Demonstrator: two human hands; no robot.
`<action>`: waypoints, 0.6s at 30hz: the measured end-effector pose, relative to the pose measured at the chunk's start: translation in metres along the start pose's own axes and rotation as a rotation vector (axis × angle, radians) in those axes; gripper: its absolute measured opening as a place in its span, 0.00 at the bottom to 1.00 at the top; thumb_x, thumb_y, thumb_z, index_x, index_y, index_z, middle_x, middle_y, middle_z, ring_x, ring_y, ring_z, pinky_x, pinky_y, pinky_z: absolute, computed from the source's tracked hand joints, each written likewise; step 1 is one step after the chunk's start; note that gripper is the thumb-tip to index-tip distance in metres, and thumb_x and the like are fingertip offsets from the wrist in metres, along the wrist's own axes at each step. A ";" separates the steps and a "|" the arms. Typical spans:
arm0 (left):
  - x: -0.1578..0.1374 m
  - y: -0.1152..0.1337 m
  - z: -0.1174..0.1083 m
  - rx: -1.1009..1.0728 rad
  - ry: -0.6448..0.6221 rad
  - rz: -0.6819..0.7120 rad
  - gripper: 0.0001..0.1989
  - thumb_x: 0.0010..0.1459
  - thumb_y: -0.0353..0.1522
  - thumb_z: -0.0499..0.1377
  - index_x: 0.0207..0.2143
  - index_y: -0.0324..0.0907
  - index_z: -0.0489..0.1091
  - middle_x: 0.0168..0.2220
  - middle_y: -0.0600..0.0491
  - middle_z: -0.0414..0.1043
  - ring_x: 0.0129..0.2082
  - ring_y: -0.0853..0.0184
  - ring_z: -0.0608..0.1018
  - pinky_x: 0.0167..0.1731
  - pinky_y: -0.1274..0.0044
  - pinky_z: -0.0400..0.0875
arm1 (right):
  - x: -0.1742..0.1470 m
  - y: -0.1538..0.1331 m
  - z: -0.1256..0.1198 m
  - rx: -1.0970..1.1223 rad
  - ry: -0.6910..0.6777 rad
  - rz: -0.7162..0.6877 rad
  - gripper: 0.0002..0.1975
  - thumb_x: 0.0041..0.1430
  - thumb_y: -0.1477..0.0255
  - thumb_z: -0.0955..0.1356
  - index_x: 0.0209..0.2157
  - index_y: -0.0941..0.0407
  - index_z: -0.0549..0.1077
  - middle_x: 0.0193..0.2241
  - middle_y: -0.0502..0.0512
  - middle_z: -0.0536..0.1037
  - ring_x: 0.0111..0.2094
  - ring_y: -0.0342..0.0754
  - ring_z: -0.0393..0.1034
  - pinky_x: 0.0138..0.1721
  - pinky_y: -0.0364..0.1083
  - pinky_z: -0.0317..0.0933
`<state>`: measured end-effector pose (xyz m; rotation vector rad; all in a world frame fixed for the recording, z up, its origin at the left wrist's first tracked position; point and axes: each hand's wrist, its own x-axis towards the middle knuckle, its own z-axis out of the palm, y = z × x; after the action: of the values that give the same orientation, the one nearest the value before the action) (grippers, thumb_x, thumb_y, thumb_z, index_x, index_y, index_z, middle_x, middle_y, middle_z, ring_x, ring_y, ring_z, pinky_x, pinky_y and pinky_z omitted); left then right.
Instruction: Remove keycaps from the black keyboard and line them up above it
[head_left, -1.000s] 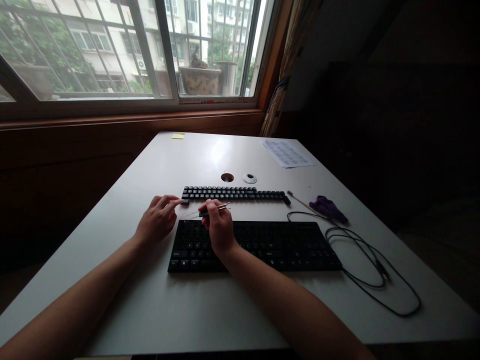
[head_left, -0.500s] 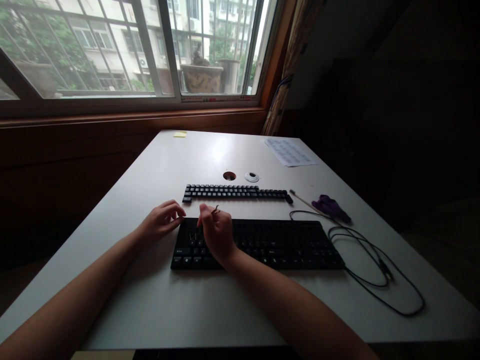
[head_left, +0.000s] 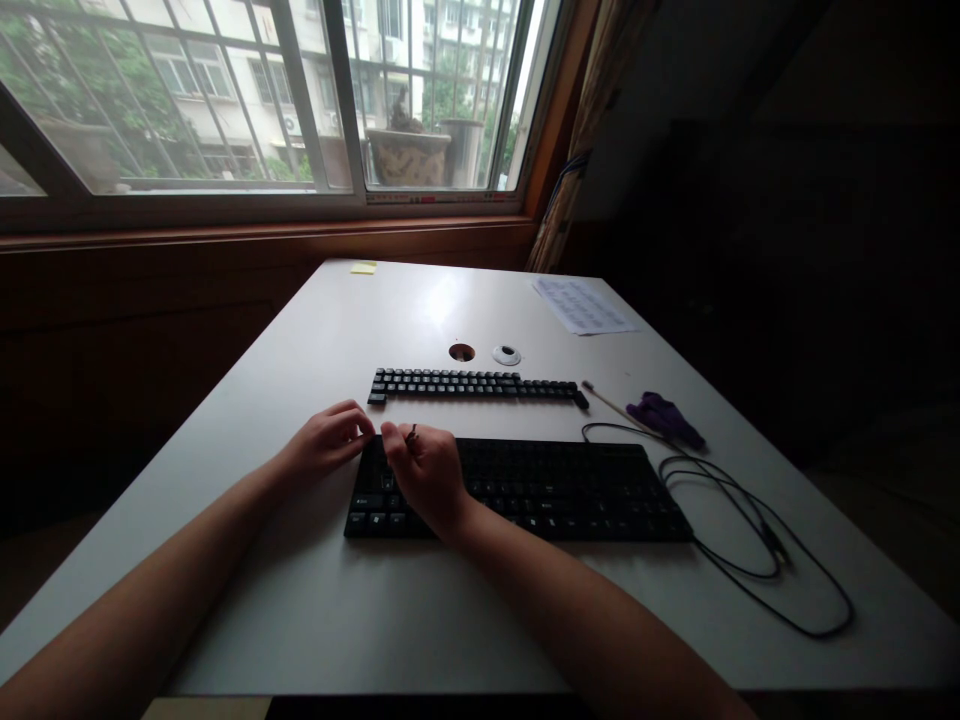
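Note:
A black keyboard [head_left: 540, 488] lies on the white table [head_left: 420, 610] in front of me. My right hand [head_left: 427, 475] rests over its left part and grips a thin metal wire tool [head_left: 412, 434], its tip pointing down among the keys. My left hand [head_left: 330, 440] touches the keyboard's upper left corner, fingers curled, with nothing seen in it. Beyond the keyboard, loose black keycaps [head_left: 472, 384] are lined up in rows.
The keyboard's black cable [head_left: 750, 560] loops across the table's right side. A purple cloth [head_left: 664, 416] and a thin stick [head_left: 611, 403] lie at right. A cable hole [head_left: 462, 352], a white cap [head_left: 507, 355], a printed sheet [head_left: 581, 305] and a yellow note [head_left: 364, 267] sit farther back.
My right hand has come down from the keycap rows onto the keyboard's left part, turning the wire tool downward. My left hand has drawn back from the keycaps to the keyboard's corner.

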<state>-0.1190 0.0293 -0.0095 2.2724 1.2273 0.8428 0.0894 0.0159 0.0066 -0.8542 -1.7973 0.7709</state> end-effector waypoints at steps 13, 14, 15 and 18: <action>0.000 0.001 0.000 0.013 -0.001 -0.012 0.08 0.63 0.34 0.56 0.36 0.39 0.71 0.36 0.51 0.67 0.29 0.72 0.70 0.29 0.80 0.66 | 0.001 0.000 0.000 -0.055 0.009 -0.009 0.25 0.68 0.64 0.60 0.16 0.53 0.57 0.15 0.47 0.60 0.19 0.42 0.54 0.26 0.44 0.49; 0.000 0.001 0.000 0.011 -0.001 -0.012 0.08 0.63 0.35 0.56 0.36 0.39 0.71 0.36 0.51 0.67 0.29 0.72 0.70 0.30 0.80 0.66 | 0.001 0.001 0.000 -0.063 -0.003 -0.018 0.25 0.67 0.64 0.60 0.16 0.53 0.57 0.15 0.47 0.60 0.19 0.42 0.54 0.26 0.44 0.48; 0.001 0.001 0.000 0.009 -0.002 -0.010 0.08 0.63 0.35 0.56 0.36 0.39 0.71 0.36 0.51 0.67 0.30 0.72 0.70 0.30 0.80 0.67 | 0.001 0.001 0.000 -0.068 -0.018 -0.032 0.24 0.67 0.64 0.60 0.16 0.53 0.58 0.15 0.47 0.60 0.19 0.41 0.53 0.26 0.44 0.48; 0.001 0.001 -0.001 -0.002 -0.006 -0.001 0.09 0.63 0.36 0.56 0.36 0.39 0.72 0.36 0.50 0.67 0.30 0.71 0.71 0.31 0.80 0.67 | 0.000 0.001 0.002 -0.078 -0.075 -0.092 0.23 0.67 0.64 0.61 0.17 0.54 0.59 0.16 0.46 0.61 0.20 0.41 0.54 0.26 0.44 0.47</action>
<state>-0.1187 0.0297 -0.0079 2.2708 1.2243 0.8354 0.0878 0.0159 0.0053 -0.7961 -1.9302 0.6850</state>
